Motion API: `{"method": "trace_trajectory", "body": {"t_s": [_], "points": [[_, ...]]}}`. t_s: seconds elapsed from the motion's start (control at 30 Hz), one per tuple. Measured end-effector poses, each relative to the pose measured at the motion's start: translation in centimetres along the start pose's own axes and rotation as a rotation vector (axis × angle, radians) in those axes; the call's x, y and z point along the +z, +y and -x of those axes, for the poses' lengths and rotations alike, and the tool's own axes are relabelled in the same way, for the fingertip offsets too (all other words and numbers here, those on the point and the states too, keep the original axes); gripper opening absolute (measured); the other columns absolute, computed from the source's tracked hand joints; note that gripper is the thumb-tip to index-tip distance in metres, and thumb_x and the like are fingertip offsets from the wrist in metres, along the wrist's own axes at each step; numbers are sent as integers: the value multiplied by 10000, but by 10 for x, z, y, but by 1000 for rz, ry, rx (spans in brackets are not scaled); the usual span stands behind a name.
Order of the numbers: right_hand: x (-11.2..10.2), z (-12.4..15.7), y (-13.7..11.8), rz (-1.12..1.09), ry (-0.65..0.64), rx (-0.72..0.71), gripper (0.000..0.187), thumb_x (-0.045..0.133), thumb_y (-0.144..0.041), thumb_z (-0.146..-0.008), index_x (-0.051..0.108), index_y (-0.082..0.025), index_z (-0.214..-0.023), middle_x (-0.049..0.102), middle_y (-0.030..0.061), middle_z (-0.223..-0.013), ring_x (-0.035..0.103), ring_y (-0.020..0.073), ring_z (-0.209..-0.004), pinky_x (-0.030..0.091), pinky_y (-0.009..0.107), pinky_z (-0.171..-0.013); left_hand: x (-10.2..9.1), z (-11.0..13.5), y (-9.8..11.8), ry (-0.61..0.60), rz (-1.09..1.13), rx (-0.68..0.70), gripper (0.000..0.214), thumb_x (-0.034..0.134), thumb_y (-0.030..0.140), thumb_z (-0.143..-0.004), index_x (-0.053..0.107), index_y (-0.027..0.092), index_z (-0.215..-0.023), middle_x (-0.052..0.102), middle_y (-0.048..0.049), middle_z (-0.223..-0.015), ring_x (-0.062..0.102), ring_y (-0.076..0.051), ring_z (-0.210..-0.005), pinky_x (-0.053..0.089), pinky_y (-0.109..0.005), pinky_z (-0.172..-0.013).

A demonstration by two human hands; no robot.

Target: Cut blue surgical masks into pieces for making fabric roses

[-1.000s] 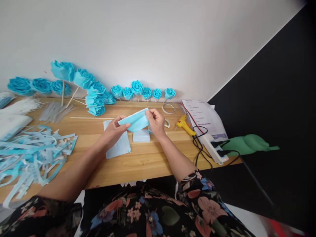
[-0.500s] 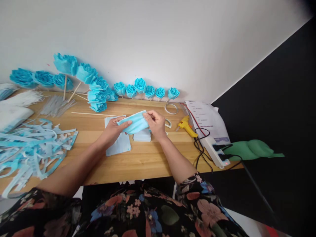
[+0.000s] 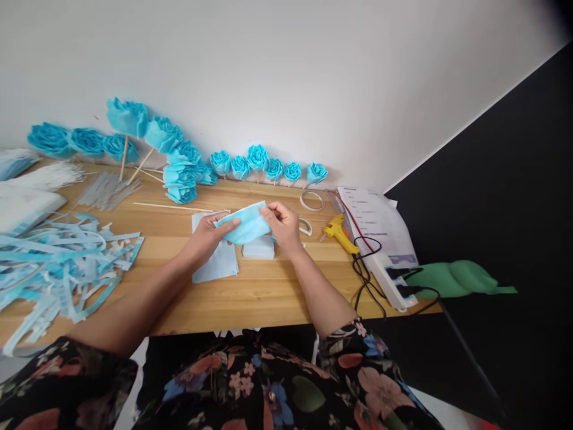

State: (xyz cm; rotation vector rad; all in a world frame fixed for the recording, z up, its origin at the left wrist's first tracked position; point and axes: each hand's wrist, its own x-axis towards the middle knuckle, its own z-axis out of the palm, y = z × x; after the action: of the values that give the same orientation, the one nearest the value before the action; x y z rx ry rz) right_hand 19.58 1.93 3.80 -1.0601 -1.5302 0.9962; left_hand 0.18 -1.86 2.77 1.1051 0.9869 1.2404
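A light blue mask sheet [image 3: 245, 224] is held just above the wooden table [image 3: 250, 292], pinched at both ends. My left hand [image 3: 206, 236] grips its left end with thumb on top. My right hand [image 3: 282, 224] pinches its right end with bent fingers. Under the hands lie a pale blue flat sheet [image 3: 217, 260] and a small stack of folded pale blue pieces [image 3: 258, 247].
Blue fabric roses [image 3: 268, 168] on sticks line the wall. A heap of cut blue and white strips [image 3: 58, 263] covers the left. A tape ring [image 3: 312, 200], yellow glue gun [image 3: 340, 232], power strip with cables [image 3: 389, 273], papers [image 3: 376, 218] and a green object [image 3: 456, 279] lie right.
The blue sheet has been drawn in a little, its ends brought closer between the hands. The view shifted slightly; the hands stay above the same spot.
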Motion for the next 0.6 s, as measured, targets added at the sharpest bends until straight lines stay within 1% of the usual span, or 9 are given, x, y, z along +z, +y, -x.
{"method": "trace_trajectory", "body": {"t_s": [0.13, 0.17, 0.2, 0.23, 0.3, 0.33, 0.4, 0.5, 0.6], "points": [[-1, -1, -2, -23, -75, 24, 446, 696, -596, -797, 663, -205, -1009, 432, -48, -624, 409, 120, -583, 357, 250, -538, 0, 0, 1, 35, -18, 10, 370, 824, 463, -750, 636, 171, -624, 546, 6, -606, 488, -114, -526, 375, -256, -491], [-1, -1, -3, -19, -91, 19, 455, 697, -598, -798, 660, -206, -1024, 439, -46, -633, 410, 121, -591, 358, 251, -545, 0, 0, 1, 34, -23, 11, 362, 827, 459, -748, 643, 171, -630, 551, 6, -606, 491, -115, -526, 375, -257, -494], [-1, -1, -3, -7, -103, 10, 439, 686, -602, -808, 656, -204, -991, 443, -43, -638, 406, 121, -596, 354, 253, -550, -1, 0, 1, 31, -31, 13, 355, 829, 454, -745, 648, 170, -634, 556, 6, -606, 494, -115, -529, 375, -258, -497], [-1, -1, -4, 12, -107, -1, 410, 665, -604, -828, 642, -203, -910, 436, -40, -637, 397, 118, -597, 345, 254, -552, -1, 0, 1, 25, -39, 15, 350, 831, 449, -744, 652, 168, -637, 559, 6, -607, 495, -115, -531, 374, -259, -501], [0, 0, -4, 74, -88, -45, 425, 612, -590, -876, 542, -204, -712, 389, -39, -615, 361, 109, -589, 319, 256, -555, -1, 1, 1, 16, -48, 19, 347, 829, 446, -748, 657, 165, -640, 558, 5, -606, 493, -114, -535, 372, -258, -505], [1, 0, -5, 111, -65, -75, 458, 592, -573, -897, 473, -207, -649, 357, -41, -603, 340, 104, -585, 306, 257, -557, 0, 1, 1, 15, -48, 20, 350, 828, 447, -751, 656, 163, -640, 555, 6, -604, 490, -112, -535, 372, -257, -505], [1, 1, -5, 174, -10, -138, 488, 565, -540, -926, 389, -211, -612, 315, -45, -594, 317, 101, -586, 290, 256, -563, 1, 1, 2, 15, -29, 18, 352, 829, 449, -753, 661, 159, -645, 556, 6, -605, 490, -108, -538, 379, -249, -506], [1, 1, -5, 227, 57, -199, 484, 531, -529, -949, 360, -215, -623, 297, -53, -594, 306, 98, -589, 283, 250, -570, 3, 0, 3, 31, 45, -1, 339, 861, 430, -719, 678, 152, -655, 579, 1, -620, 514, -109, -559, 412, -239, -515], [-2, 0, -6, 247, 126, -248, 486, 516, -522, -962, 333, -218, -630, 276, -61, -595, 285, 92, -582, 275, 245, -571, 2, -3, 3, 51, 177, -19, 319, 897, 400, -675, 707, 144, -681, 619, -11, -652, 552, -117, -599, 463, -236, -551]]}}
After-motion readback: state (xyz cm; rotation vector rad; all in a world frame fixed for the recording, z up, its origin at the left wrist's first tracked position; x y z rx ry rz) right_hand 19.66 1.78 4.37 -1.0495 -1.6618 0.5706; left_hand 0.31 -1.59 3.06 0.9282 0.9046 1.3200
